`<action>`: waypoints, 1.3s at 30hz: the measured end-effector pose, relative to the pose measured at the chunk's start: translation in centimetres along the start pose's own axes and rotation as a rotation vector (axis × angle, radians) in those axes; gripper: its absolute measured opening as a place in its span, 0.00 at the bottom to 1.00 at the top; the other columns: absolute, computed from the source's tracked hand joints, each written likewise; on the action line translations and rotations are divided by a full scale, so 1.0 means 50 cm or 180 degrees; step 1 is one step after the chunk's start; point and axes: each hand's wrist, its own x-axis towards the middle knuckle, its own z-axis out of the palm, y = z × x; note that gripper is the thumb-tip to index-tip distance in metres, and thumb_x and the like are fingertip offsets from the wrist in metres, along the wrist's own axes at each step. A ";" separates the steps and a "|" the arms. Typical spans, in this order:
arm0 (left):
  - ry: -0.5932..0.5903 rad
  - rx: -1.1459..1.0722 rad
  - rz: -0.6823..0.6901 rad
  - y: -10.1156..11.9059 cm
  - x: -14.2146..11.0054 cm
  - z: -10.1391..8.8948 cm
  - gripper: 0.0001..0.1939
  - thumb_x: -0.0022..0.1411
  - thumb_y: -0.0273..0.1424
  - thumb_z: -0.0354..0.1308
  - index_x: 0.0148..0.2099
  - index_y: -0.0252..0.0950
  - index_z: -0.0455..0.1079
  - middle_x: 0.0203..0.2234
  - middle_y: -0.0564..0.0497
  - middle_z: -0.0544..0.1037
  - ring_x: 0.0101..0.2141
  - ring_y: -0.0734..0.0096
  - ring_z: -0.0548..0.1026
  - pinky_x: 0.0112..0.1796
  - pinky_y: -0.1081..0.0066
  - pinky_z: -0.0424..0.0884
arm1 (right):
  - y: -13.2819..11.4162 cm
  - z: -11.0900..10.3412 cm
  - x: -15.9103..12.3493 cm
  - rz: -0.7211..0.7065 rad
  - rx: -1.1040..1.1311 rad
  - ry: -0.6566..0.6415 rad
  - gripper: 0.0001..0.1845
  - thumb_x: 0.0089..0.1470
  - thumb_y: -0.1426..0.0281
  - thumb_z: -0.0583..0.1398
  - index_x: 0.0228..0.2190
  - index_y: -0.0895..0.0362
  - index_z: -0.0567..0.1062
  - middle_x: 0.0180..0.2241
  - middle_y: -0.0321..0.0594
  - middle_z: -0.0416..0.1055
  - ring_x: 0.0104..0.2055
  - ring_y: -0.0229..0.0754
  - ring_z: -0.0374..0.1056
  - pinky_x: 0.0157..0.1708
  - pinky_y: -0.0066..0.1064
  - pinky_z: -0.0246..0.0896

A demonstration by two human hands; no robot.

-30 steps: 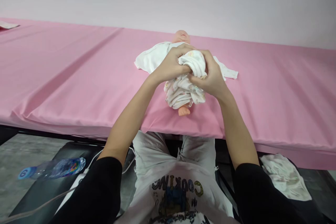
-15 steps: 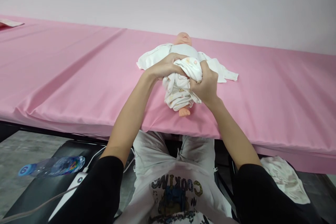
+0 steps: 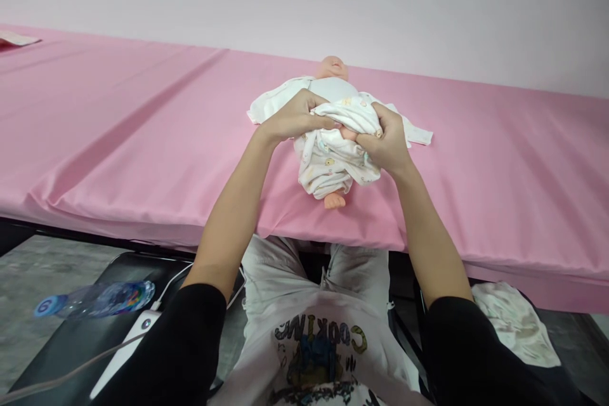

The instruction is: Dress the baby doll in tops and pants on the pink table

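A baby doll point(image 3: 333, 68) lies on its back on the pink-covered table, head toward the wall, in a white long-sleeved top point(image 3: 278, 99). Bunched around its legs are white printed baby pants point(image 3: 323, 168), and one foot point(image 3: 334, 201) pokes out at the near end. My left hand point(image 3: 302, 117) pinches the fabric edge from the left. On the right, my right hand point(image 3: 389, 139) grips the same pants, thumb beneath the edge. Between my hands a bit of the doll's skin shows in the opening. The other foot is hidden in the cloth.
The pink table cover point(image 3: 143, 139) runs up to a pale wall. A cloth corner point(image 3: 16, 39) lies at far left. Below left, a plastic bottle point(image 3: 95, 299) and a white power strip point(image 3: 126, 352) rest on a black chair. A white cloth point(image 3: 514, 323) hangs at lower right.
My right hand has moved slightly right and up, drawing the pants fabric wider. More of the opening and the doll's skin inside it now show. My left hand has barely moved.
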 end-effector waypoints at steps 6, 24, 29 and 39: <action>-0.0271 -0.1005 -0.0136 -0.042 0.020 0.029 0.20 0.43 0.40 0.70 0.33 0.30 0.72 0.26 0.50 0.74 0.30 0.70 0.73 0.31 0.73 0.69 | 0.014 -0.006 0.010 0.0352 0.0664 -0.0071 0.11 0.38 0.71 0.61 0.23 0.54 0.61 0.23 0.33 0.57 0.27 0.37 0.58 0.28 0.34 0.63; -0.1154 -0.1103 -0.0241 -0.017 0.006 0.052 0.32 0.42 0.36 0.70 0.50 0.33 0.69 0.39 0.44 0.78 0.41 0.59 0.76 0.42 0.64 0.72 | 0.033 -0.021 0.011 0.0873 0.1557 -0.0651 0.22 0.37 0.63 0.64 0.36 0.52 0.64 0.19 0.29 0.62 0.20 0.37 0.61 0.21 0.31 0.59; -0.0992 -0.1202 -0.0222 -0.022 0.005 0.061 0.35 0.40 0.35 0.69 0.52 0.32 0.67 0.40 0.44 0.77 0.43 0.55 0.75 0.45 0.61 0.71 | 0.027 -0.019 0.013 0.1048 0.1893 -0.0537 0.24 0.32 0.67 0.64 0.36 0.52 0.63 0.19 0.28 0.62 0.21 0.37 0.60 0.22 0.30 0.58; -0.0789 -0.1224 0.0045 -0.021 0.008 0.074 0.40 0.37 0.33 0.72 0.55 0.33 0.66 0.43 0.43 0.77 0.47 0.52 0.74 0.47 0.61 0.70 | -0.010 -0.075 -0.002 0.0728 0.1715 -0.0910 0.33 0.34 0.63 0.67 0.45 0.51 0.67 0.38 0.38 0.68 0.34 0.42 0.66 0.30 0.32 0.64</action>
